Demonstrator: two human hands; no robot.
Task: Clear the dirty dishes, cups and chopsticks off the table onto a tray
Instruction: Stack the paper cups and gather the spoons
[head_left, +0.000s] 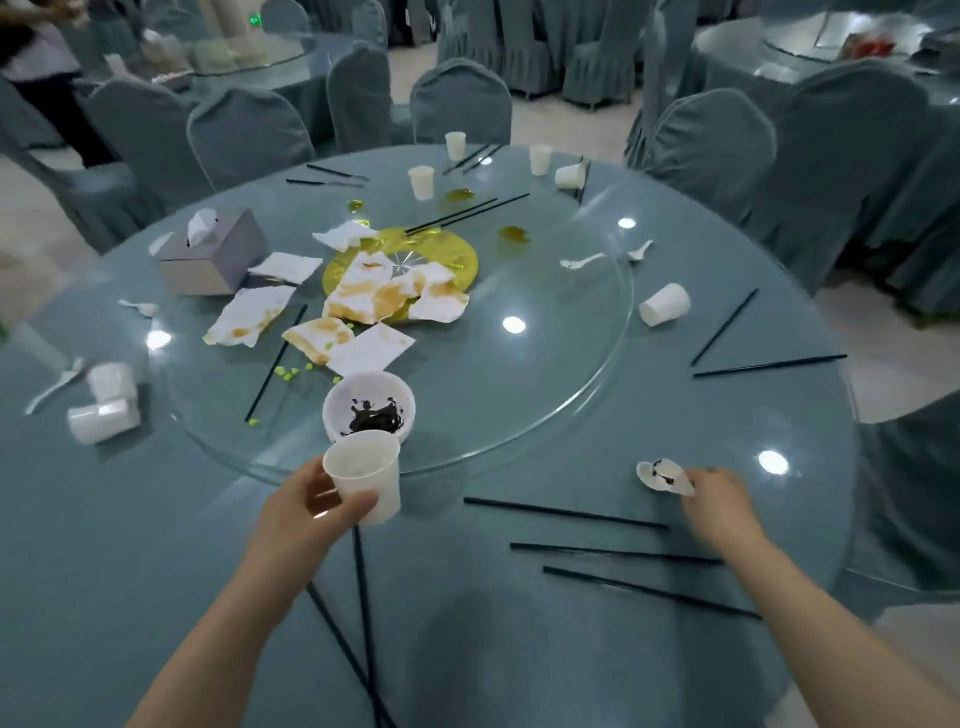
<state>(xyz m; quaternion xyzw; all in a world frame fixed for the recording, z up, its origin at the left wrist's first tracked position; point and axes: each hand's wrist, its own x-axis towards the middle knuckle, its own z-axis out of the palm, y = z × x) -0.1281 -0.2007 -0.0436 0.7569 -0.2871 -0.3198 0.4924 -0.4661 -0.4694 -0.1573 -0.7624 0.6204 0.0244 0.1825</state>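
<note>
My left hand (304, 512) grips a white paper cup (366, 475) just above the near edge of the glass turntable (545, 405). Right behind the cup sits a white bowl (369, 408) with dark sauce in it. My right hand (719, 506) pinches the handle of a white spoon (662, 475) smeared with dark sauce, low over the table. Dark chopsticks (566, 514) lie between my arms, and two more (363, 623) cross under my left wrist. Other cups (665, 305) lie tipped around the table.
Stained napkins (363, 291) cover a yellow plate (457, 254) at the turntable's middle. A grey tissue box (213, 254) stands at the left, two tipped cups (106, 410) nearer. Covered chairs (249, 135) ring the round table (156, 519). A person stands at the far left.
</note>
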